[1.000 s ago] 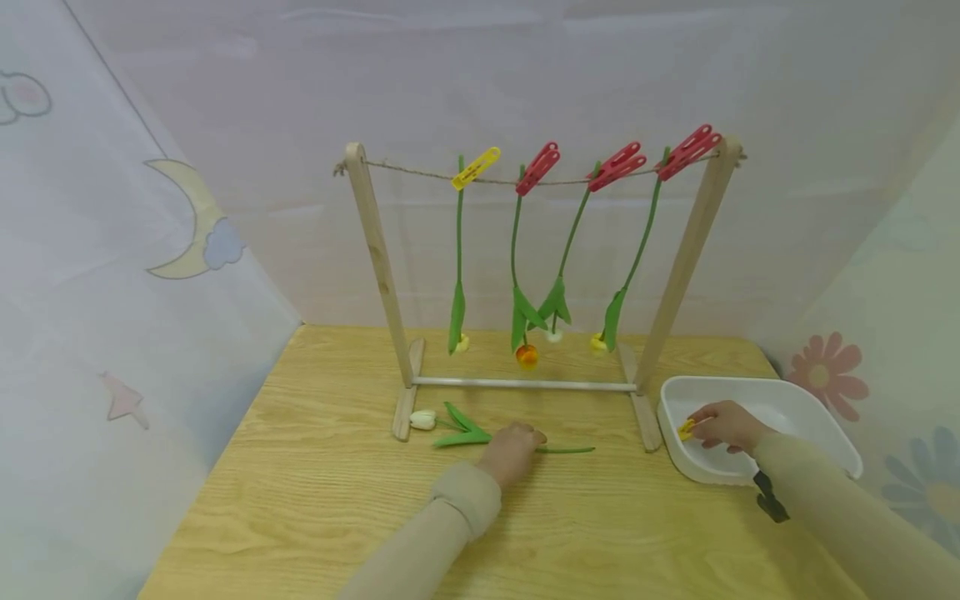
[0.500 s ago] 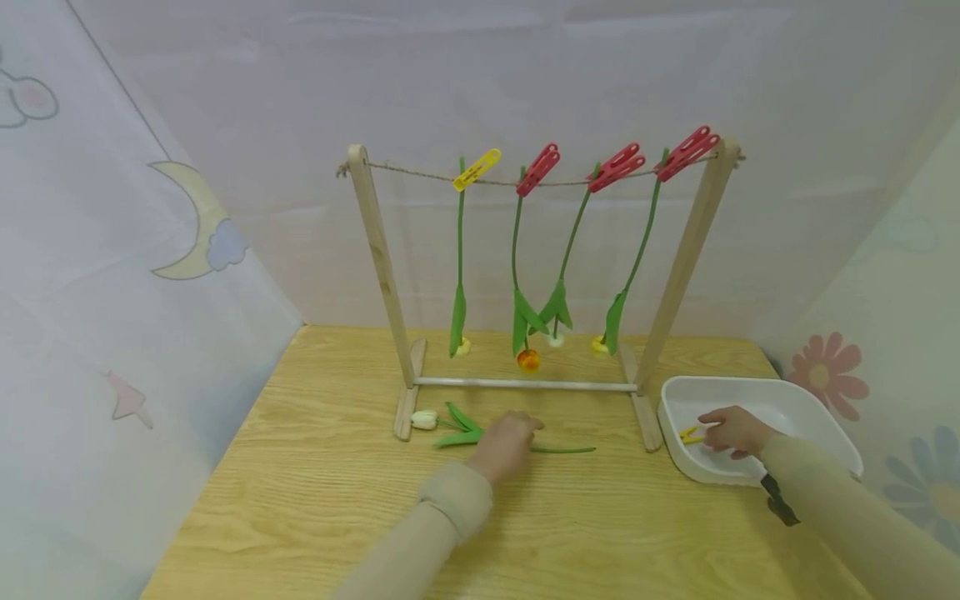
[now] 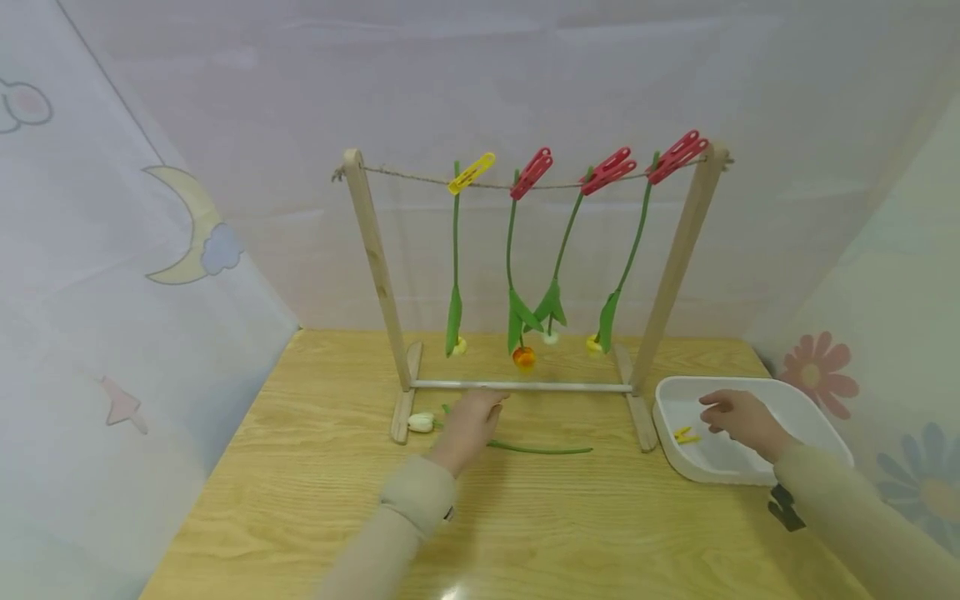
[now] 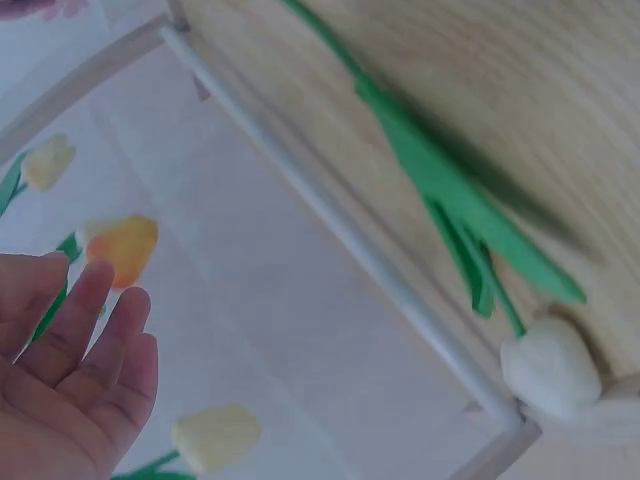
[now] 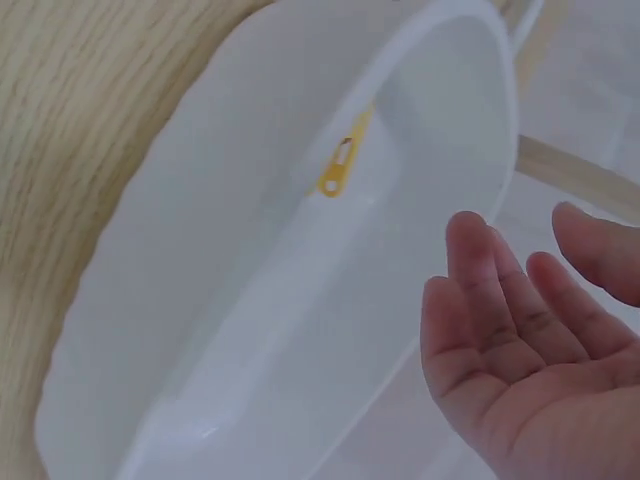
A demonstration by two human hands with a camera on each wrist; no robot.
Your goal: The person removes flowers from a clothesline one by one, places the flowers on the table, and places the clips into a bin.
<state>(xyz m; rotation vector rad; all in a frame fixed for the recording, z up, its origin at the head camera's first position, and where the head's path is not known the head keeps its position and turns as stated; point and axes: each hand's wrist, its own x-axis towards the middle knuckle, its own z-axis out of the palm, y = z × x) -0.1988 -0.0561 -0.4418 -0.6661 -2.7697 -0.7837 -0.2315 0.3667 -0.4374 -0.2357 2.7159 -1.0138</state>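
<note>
A white tulip (image 4: 550,368) with green leaves and a long stem lies on the table in front of the rack. My left hand (image 3: 471,429) hovers above it with relaxed fingers and holds nothing; in the head view it covers most of the leaves. On the right, my right hand (image 3: 746,421) is over the white basin (image 3: 701,468), its fingers loosely bent and no thing in them. Inside the basin lies a yellow clothespin (image 5: 342,160), apart from the hand.
A wooden rack (image 3: 373,242) carries a twine line. Several tulips hang head down from it, pinned by one yellow clothespin (image 3: 471,173) and three red clothespins (image 3: 606,172). A white bar (image 3: 525,386) joins its feet. Printed cloth surrounds the table (image 3: 300,500).
My right hand has let go of the yellow clothespin in the basin and moved slightly right, away from it. My left hand has risen off the tulip and shifted left.
</note>
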